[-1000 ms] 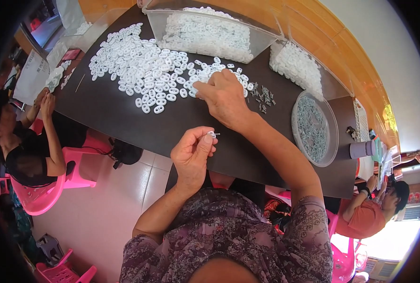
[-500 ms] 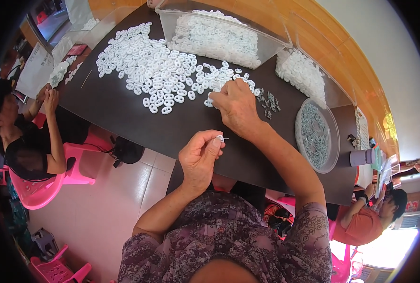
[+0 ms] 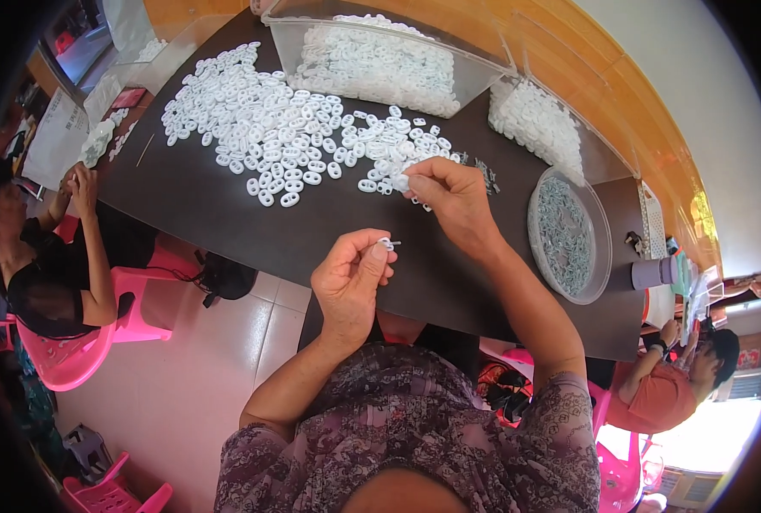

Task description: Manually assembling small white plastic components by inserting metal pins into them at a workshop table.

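My left hand (image 3: 349,286) is closed in a pinch over the dark table (image 3: 252,227)'s near edge. Between its thumb and fingers is a small white oval plastic piece (image 3: 385,244) with a thin metal screw sticking out to the right. To the upper right, my right hand (image 3: 456,201) pinches another white oval piece (image 3: 402,182), partly hidden by its fingertips. Just beyond that hand lies a small heap of white two-hole oval pieces (image 3: 389,144). A larger heap of the same pieces (image 3: 256,128) spreads to its left. Loose screws (image 3: 488,175) lie behind my right hand, partly covered.
A clear bin (image 3: 480,79) of white pieces stands at the back, with a second clear bin (image 3: 604,158) to its right. A round clear tub (image 3: 601,248) of screws sits at the right, beside a purple cup (image 3: 651,274). Co-workers sit at left (image 3: 51,274) and right (image 3: 654,393).
My right hand has drawn back from the small heap toward me and to the right, now with a white oval piece showing in its pinch. My left hand keeps its piece.
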Demonstrator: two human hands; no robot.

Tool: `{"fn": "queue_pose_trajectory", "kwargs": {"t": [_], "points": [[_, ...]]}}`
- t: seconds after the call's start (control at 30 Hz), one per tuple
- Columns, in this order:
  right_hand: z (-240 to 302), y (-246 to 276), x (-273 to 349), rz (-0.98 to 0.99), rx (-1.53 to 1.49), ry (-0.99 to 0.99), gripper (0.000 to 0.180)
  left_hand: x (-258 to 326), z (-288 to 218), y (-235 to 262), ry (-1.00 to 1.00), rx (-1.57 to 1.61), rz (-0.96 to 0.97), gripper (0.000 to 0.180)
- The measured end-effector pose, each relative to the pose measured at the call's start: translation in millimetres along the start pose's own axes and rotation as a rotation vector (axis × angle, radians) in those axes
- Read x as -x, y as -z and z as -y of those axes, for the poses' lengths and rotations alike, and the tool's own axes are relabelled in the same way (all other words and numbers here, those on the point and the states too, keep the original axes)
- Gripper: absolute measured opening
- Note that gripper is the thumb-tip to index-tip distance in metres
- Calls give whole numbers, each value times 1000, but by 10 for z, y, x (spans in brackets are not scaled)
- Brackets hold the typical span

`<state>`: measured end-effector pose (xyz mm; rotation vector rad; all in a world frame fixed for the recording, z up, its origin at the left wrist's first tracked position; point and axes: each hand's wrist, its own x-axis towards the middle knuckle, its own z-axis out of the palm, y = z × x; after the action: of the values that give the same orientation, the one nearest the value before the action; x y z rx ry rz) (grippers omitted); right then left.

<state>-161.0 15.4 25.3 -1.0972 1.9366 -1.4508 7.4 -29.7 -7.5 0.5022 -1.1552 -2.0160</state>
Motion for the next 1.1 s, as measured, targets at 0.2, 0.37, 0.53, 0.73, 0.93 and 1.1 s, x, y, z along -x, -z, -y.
{"fn": "queue_pose_trajectory", "kwargs": {"t": [0.2,0.37,0.53,0.73,0.93,1.1], "points": [[106,71,225,13,-165,-49,17,-42,-34,-32,19,24,-6,14],[102,84,347,31,-190,-58,18,-41,-58,-44,38,21,14,15],[59,73,394,-22,-147,-83,17,-105,-29,-103,-11,-45,-29,14],[15,-36,464,-81,-178,-38,14,-156,-25,-164,-10,-135,60,13],[-2,-53,426,-58,-110,-41,13,-248,32,-135,-17,-205,79,11],[-32,21,324,-114,-131,-29,15,-333,-10,-135,43,-213,62,10]]}}
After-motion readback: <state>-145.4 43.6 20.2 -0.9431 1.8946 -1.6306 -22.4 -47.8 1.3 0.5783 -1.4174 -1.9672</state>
